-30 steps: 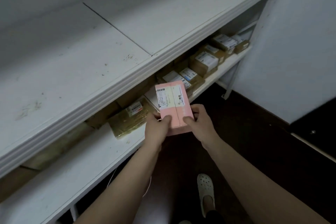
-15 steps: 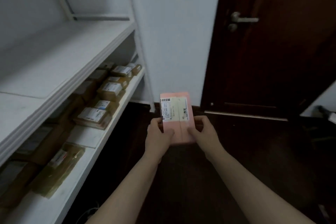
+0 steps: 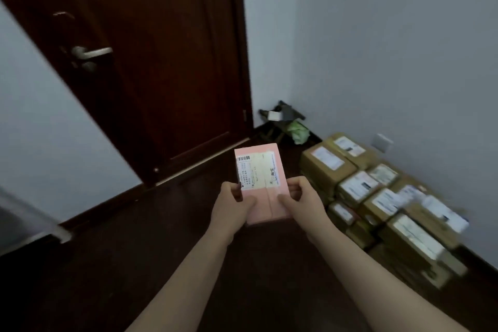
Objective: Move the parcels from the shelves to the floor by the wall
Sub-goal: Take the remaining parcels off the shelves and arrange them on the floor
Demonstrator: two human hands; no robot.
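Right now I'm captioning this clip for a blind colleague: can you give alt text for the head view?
The left hand and right hand grip a pink parcel over a dark floor. By the white wall at right sit stacked brown parcels; a dark door stands behind.

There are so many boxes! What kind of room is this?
Probably a small indoor parcel storeroom: labelled cardboard parcels stacked on the dark floor against the wall, a wooden door nearby, and a pink labelled parcel held by the left hand and right hand.
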